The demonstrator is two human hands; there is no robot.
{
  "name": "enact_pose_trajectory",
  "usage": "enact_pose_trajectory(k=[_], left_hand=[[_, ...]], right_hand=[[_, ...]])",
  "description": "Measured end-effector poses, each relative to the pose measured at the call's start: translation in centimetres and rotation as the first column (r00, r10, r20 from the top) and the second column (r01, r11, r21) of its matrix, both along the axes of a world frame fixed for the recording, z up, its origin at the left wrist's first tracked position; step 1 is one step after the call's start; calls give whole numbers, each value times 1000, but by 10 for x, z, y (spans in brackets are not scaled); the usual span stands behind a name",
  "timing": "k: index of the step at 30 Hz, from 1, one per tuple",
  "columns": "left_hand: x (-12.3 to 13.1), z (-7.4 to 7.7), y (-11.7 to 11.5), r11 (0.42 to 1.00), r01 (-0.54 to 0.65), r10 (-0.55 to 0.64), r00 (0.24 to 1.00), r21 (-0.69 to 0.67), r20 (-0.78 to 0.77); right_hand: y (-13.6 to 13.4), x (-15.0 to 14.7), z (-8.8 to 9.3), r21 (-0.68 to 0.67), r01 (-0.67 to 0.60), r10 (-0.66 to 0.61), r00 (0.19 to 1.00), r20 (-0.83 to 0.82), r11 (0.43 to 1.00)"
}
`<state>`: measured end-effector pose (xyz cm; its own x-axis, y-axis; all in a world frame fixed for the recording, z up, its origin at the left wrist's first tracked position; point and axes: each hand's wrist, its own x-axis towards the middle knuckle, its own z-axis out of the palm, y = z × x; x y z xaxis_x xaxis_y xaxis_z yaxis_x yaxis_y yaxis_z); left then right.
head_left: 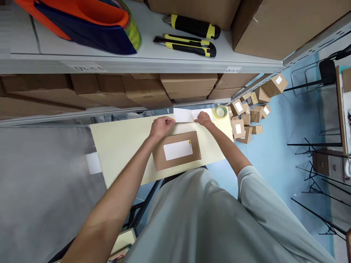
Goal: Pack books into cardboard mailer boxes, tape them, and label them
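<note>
At the far edge of a pale yellow table [120,146], a strip of white labels [183,115] lies stretched between my hands. My left hand [162,126] has its fingers closed in a pinch at the strip's left end, near a small yellow mark. The fingers of my right hand [203,118] are bent and closed on the strip, where one label meets another. Closer to my body sits a brown cardboard box [159,159], with a white label [178,150] stuck on its top. A roll of tape [221,111] is just right of my right hand.
Above the table, a grey shelf [153,64] carries two box cutters [194,27] and an orange and blue tape dispenser [90,25]. Cardboard boxes [189,86] line the level below. Several small parcels [245,118] are piled on the blue floor to the right.
</note>
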<state>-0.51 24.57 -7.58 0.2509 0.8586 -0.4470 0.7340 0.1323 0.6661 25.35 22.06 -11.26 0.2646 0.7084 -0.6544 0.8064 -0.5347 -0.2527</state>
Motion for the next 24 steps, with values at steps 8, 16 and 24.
enact_pose_trajectory(k=[8, 16, 24], left_hand=[[13, 9, 22, 964, 210, -200, 977, 165, -76], [19, 16, 32, 937, 295, -275, 953, 185, -128], [-8, 47, 35, 954, 166, -131, 980, 251, -151]], right_hand=[[0, 1, 1, 6, 8, -8, 1000, -14, 1000], [-2, 0, 3, -2, 19, -19, 999, -26, 1000], [-2, 0, 8, -1, 19, -19, 1000, -22, 1000]])
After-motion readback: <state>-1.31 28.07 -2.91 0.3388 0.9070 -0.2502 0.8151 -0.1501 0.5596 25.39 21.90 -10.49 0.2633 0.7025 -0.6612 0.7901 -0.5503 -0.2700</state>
